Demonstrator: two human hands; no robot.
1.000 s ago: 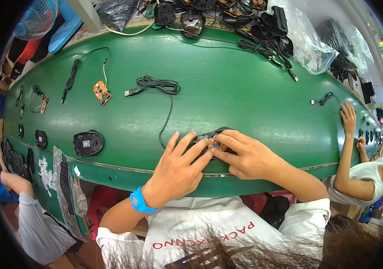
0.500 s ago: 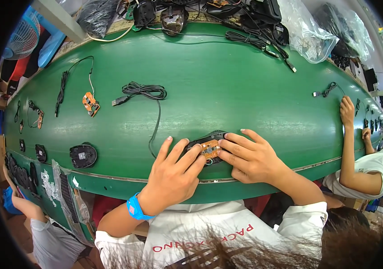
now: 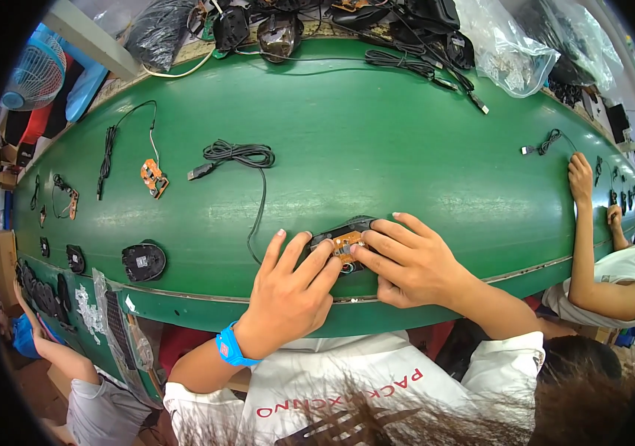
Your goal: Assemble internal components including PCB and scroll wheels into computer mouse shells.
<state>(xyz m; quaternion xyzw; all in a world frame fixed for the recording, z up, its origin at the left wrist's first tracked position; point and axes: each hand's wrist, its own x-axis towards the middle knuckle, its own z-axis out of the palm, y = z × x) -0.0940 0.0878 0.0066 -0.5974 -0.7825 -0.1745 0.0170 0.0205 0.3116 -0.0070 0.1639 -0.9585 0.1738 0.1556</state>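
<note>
An orange circuit board point(image 3: 346, 239) sits in a black mouse base point(image 3: 322, 236) near the front edge of the green belt. My left hand point(image 3: 290, 297), with a blue wristband, grips the base's left side, fingertips at the board's left edge. From the right, my right hand point(image 3: 419, 265) holds the base, one fingertip pressing on the board and others along the far rim. The thumbs' contact is hidden. A black cable point(image 3: 260, 212) runs from behind my left hand to a coiled bundle point(image 3: 239, 154) with a USB plug, lying farther back.
To the left lie another orange board point(image 3: 154, 178) with its cable and a loose black mouse base point(image 3: 144, 261). Cables, mouse parts and plastic bags point(image 3: 507, 52) crowd the far ledge. Co-workers sit on both sides; one's hand point(image 3: 580, 177) touches a cable at right.
My right index fingertip has shifted left and nearer over the board. The parts on the belt at left appear slightly farther right and lower. My left hand keeps its grip.
</note>
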